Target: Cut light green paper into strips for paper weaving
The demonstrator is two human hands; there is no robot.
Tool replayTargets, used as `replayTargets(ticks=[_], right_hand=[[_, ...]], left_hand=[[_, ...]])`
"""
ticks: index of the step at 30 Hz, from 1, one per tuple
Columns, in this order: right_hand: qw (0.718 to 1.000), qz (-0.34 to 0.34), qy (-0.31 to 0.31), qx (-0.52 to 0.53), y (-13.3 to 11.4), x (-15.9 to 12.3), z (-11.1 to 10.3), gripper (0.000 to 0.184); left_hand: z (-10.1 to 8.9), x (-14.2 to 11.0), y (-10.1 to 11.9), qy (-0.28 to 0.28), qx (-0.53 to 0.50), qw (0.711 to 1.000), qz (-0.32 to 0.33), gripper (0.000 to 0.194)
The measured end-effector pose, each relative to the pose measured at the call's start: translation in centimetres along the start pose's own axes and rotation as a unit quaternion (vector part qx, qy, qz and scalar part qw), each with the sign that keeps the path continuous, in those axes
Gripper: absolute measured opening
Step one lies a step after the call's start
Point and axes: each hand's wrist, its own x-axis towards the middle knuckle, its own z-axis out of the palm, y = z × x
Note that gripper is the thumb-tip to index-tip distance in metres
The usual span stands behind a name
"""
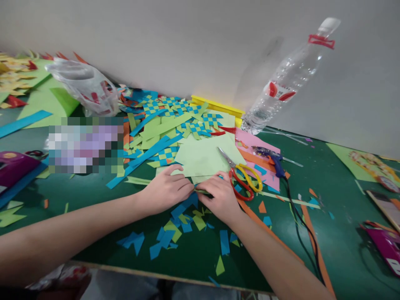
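Observation:
My left hand (170, 189) and my right hand (218, 196) meet over the front middle of the table, fingers pinched close together. Between them shows the edge of a small green paper strip (202, 191); most of it is hidden by the fingers. Just behind the hands lies a pale green paper sheet (208, 156). Scissors (246, 177) with red and yellow handles rest right beside my right hand, blades partly over the sheet. Blue and green woven paper pieces (167, 156) and long blue strips (150, 156) are heaped behind my left hand.
Paper scraps (165, 237) litter the green table (103, 243) before me. A blue glue gun (276, 164) with a black cord lies right, on pink paper (271, 181). A plastic bottle (289, 79) leans on the wall. A plastic bag (84, 85) stands left; a pixelated patch is beside it.

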Motion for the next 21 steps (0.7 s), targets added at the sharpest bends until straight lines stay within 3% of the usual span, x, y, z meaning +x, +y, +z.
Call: replayTargets(ticks=[12,21], right_hand=[[0.999,0.015,0.038,0.012,-0.05,0.03,0.0,0.006],[1.0,0.006,0.03,0.007,-0.11,0.16,-0.14,0.008]], left_hand=[[0.0,-0.04,-0.59,-0.007,0.006,1.0,-0.006,0.016],[-0.15,0.0,-0.46,-0.011,-0.001,1.0,-0.011,0.018]])
